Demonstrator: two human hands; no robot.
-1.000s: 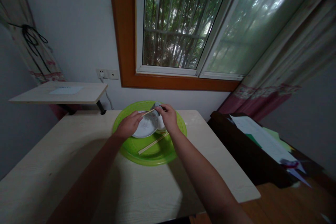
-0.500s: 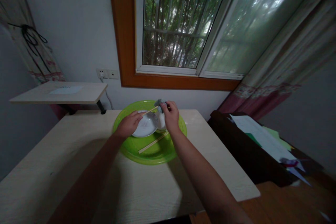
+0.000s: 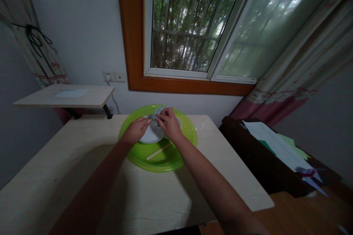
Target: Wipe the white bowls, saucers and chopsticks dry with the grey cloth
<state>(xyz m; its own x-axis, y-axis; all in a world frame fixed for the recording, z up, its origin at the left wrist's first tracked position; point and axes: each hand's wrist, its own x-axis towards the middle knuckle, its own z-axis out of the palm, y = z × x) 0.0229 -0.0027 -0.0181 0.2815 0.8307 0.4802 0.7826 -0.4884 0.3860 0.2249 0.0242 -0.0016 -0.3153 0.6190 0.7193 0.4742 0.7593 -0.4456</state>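
Over a white-looking round dish, my left hand pinches a thin wooden stick, mostly covered by the fingers now. My right hand has its fingertips closed on a limp grey-blue piece, whose kind I cannot make out. The two hands nearly meet, with the piece at the stick's end. Partly behind my right hand is a second round bowl. Another pale wooden stick lies in the green tray that carries both dishes.
The tray stands on a pale wooden table. A small raised shelf with a paper on it is at the back left. Behind are a window and a wall socket. Papers lie on a dark surface to the right.
My right hand has moved left and slightly down, bringing the grey-blue piece to the stick's end by my left hand. The stick, plainly visible before, is now largely hidden.
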